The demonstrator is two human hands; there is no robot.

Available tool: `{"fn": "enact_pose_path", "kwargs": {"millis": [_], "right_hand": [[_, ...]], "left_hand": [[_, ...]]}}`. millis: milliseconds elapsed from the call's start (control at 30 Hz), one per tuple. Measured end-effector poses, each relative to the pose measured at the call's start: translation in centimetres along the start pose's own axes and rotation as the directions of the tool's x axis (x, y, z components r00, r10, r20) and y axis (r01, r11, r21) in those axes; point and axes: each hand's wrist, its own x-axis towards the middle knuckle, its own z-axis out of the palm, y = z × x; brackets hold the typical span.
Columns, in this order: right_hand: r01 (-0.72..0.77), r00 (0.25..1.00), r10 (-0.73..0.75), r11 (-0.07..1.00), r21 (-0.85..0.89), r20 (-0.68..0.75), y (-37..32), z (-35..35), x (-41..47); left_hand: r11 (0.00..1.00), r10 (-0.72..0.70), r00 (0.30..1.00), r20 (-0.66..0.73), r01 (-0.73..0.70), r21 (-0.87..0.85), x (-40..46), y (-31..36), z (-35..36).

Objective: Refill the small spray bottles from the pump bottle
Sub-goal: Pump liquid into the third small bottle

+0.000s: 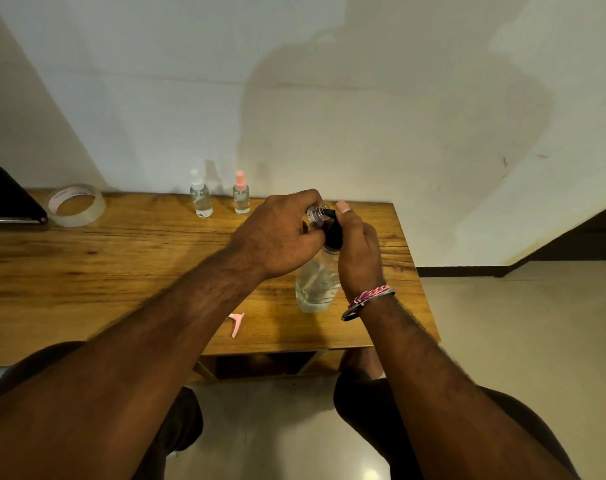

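A clear pump bottle (316, 285) with a black pump head (332, 227) stands on the wooden table (121, 258) near its right end. My right hand (358, 251) grips the pump head, thumb on top. My left hand (280, 233) holds a small uncapped clear bottle (316, 213) with its threaded neck at the pump's nozzle. Two capped small spray bottles stand by the wall: one with a white top (200, 199), one with a pink top (241, 198). A pink spray cap with its tube (237, 323) lies near the table's front edge.
A roll of clear tape (77, 204) lies at the back left, beside a dark flat object (7, 199) at the left edge. The wall runs close behind the table. The table's right edge is just past the pump bottle, with tiled floor (502, 323) beyond.
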Motion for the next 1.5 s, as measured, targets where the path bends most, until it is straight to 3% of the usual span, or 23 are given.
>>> {"fn": "enact_pose_path", "kwargs": {"millis": [233,1200,1500], "right_hand": [[0.001,0.997,-0.005,0.999,0.048,0.076,-0.3,-0.1,-0.2],[0.042,0.999,-0.042,0.999,0.008,0.011,0.2,-0.1,-0.1],[0.016,0.998,-0.015,1.000,-0.011,0.062,-0.4,0.1,-0.4]], "left_hand": [[0.999,0.001,1.000,-0.009,-0.002,-0.046,0.0,0.6,-0.3],[1.000,-0.010,1.000,0.018,0.010,-0.004,-0.2,0.0,0.2],[0.998,-0.021,1.000,0.003,0.021,-0.061,-0.2,0.7,-0.2]]}}
